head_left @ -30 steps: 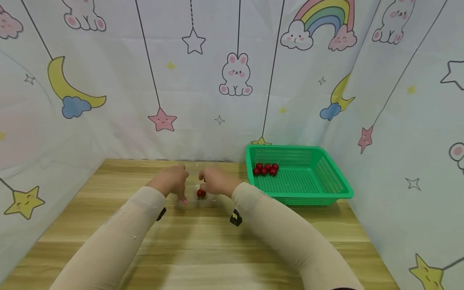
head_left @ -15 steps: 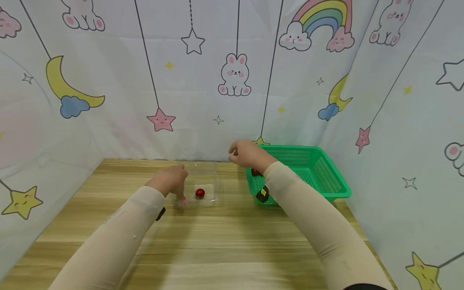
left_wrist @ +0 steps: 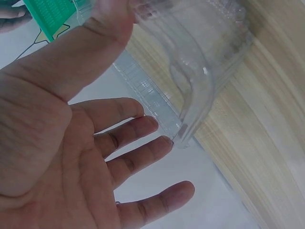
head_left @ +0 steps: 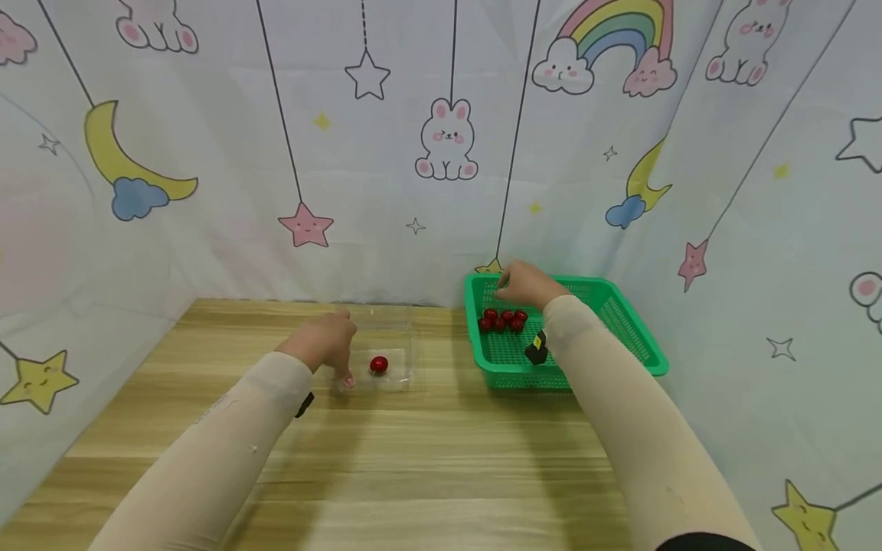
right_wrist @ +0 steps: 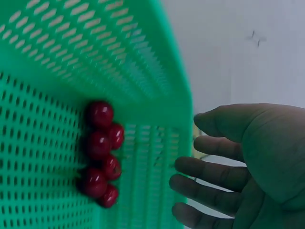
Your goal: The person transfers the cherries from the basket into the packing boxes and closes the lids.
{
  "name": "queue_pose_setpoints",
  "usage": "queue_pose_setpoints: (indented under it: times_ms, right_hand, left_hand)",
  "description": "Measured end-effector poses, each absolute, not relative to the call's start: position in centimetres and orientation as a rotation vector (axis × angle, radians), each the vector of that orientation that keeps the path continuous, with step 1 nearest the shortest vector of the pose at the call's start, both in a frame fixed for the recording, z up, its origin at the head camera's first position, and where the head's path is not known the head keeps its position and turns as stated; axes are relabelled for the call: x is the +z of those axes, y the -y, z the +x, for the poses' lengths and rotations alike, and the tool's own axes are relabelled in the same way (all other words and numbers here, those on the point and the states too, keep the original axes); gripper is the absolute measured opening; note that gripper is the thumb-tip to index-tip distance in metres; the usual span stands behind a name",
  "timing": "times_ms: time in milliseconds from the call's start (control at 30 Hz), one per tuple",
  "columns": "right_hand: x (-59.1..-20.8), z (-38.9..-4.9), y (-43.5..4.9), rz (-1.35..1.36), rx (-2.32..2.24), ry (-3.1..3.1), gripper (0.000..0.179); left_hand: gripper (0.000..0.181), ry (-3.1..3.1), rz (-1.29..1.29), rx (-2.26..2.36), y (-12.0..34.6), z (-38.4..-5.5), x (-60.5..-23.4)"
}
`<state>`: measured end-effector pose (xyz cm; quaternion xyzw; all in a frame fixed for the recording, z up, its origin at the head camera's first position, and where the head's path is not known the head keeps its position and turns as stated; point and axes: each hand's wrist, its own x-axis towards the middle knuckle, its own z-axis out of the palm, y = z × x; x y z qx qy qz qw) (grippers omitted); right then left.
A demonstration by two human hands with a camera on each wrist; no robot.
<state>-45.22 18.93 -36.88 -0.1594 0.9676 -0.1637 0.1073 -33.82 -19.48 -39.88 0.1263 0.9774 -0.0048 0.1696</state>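
A clear plastic box (head_left: 401, 376) stands open on the table with one red cherry (head_left: 379, 365) inside. My left hand (head_left: 320, 342) is at its left side, thumb at the box and the other fingers loosely extended, as the left wrist view shows. My right hand (head_left: 530, 285) hangs over the left part of the green basket (head_left: 472, 325), holding nothing. Several red cherries (right_wrist: 97, 143) lie together in the basket against one end wall. In the right wrist view the fingers (right_wrist: 209, 171) are apart and fairly straight, beside the basket's rim.
The wooden table (head_left: 441, 451) reaches up to a white cloth backdrop (head_left: 386, 168) printed with bunnies, stars and moons. The basket's perforated walls rise around the cherries at the back right. The box's transparent lid (head_left: 382, 314) leans up behind its base.
My right hand has moved from over the plastic box, right and back, to above the basket. The left hand stays at the box, and the cherry there stays put.
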Motion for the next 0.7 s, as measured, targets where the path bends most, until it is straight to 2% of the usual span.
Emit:
queue_pose_setpoints:
  times_ms: [367, 700]
  right_hand:
    - [-38.0, -46.7, -21.8, -0.394, -0.335, -2.763, 0.047]
    - [-40.8, -47.9, -23.3, -0.340, -0.276, -2.729, 0.043]
  left_hand:
    - [0.099, -2.784, 0.351, 0.017, 19.8, -34.0, -39.4]
    - [0.099, -2.774, 0.364, -0.008, 19.5, -34.2, -40.1]
